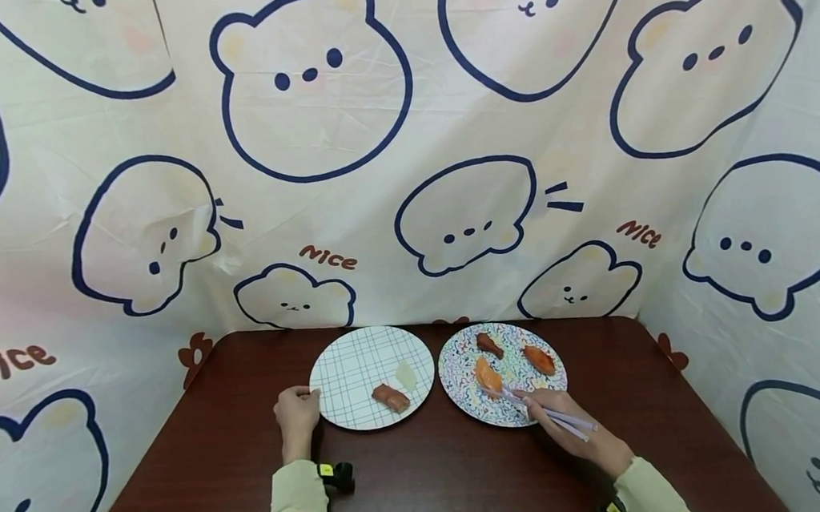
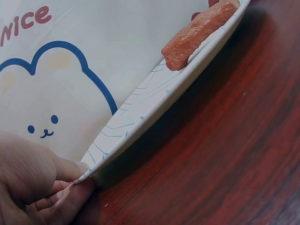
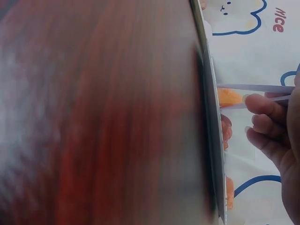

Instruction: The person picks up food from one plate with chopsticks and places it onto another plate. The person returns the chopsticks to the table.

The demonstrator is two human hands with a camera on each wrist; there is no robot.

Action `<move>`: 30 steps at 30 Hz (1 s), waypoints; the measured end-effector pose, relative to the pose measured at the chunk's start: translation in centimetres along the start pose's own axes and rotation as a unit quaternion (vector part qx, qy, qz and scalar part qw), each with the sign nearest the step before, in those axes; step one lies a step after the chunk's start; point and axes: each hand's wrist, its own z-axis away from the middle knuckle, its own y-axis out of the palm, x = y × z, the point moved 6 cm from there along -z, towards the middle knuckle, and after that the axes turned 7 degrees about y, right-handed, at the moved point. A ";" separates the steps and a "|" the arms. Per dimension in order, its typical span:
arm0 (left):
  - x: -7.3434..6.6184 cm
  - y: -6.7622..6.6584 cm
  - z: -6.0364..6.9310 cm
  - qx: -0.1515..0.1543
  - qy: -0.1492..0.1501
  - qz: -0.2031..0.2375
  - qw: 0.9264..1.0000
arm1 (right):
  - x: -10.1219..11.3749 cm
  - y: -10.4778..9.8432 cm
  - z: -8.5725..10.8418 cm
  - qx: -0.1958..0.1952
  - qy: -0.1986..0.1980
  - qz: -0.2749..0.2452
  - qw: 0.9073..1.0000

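My left hand (image 1: pixel 297 413) pinches the left rim of a white plate with a blue grid (image 1: pixel 349 365), thumb on top and fingers beneath in the left wrist view. On that plate lie a brown-pink piece of meat (image 1: pixel 391 398) and a pale green slice (image 1: pixel 406 375). My right hand (image 1: pixel 563 421) holds a pair of pale lilac chopsticks (image 3: pixel 255 87) over a multicoloured speckled plate (image 1: pixel 453 365). The chopstick tips are at an orange food piece (image 3: pixel 229 97), one on each side of it. Whether they grip it I cannot tell.
A drumstick-like piece (image 1: pixel 489 344) and a reddish-brown wing-like piece (image 1: pixel 538 360) also lie on the speckled plate. Both plates stand side by side near the far edge of the dark brown table (image 1: pixel 428 480). A printed cloth (image 1: pixel 458 132) hangs behind and at the sides.
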 end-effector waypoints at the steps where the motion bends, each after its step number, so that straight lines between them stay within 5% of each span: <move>1: 0.0 0.0 0.0 0.001 0.000 0.000 1.000 | 0.0 0.0 0.0 -0.004 -0.003 -0.001 1.000; 11: 0.1 0.0 -0.1 0.000 0.002 0.000 1.000 | 0.4 -0.6 -0.3 -0.043 -0.045 -0.006 0.998; 22: 0.2 0.1 0.2 0.004 0.000 -0.001 1.000 | 0.0 -0.5 -0.6 -0.045 -0.005 -0.006 0.999; 30: 0.0 0.1 0.0 0.002 0.001 0.001 1.000 | 1.6 -0.9 -0.4 -0.056 -0.056 0.027 0.996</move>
